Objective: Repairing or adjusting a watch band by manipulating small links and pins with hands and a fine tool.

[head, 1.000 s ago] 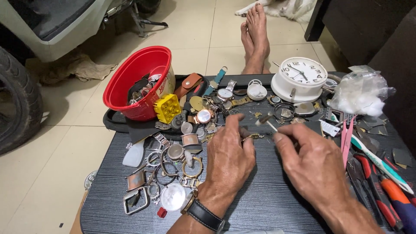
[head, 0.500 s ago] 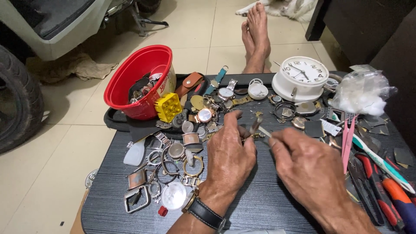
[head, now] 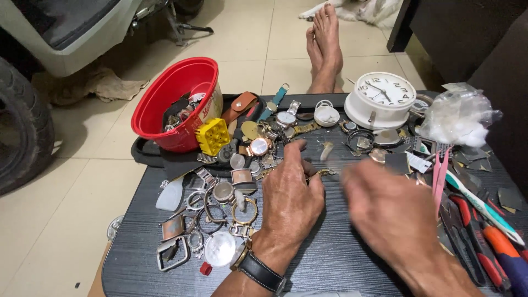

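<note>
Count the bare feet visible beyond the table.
2: a left foot and a right foot, side by side on the floor tiles past the table, toes pointing away.

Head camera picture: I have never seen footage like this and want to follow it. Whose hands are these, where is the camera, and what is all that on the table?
The camera sits on a person's head and looks down, so both hands are that person's own. The left hand, with a wristwatch, rests on the dark table, its fingers at a small metal part. The right hand is blurred, so I cannot tell if it holds anything. Around them lie watch cases and rings, a red bowl of parts, a yellow block, a white clock, cotton in a bag and tools. Someone's bare feet show beyond the table.
</note>
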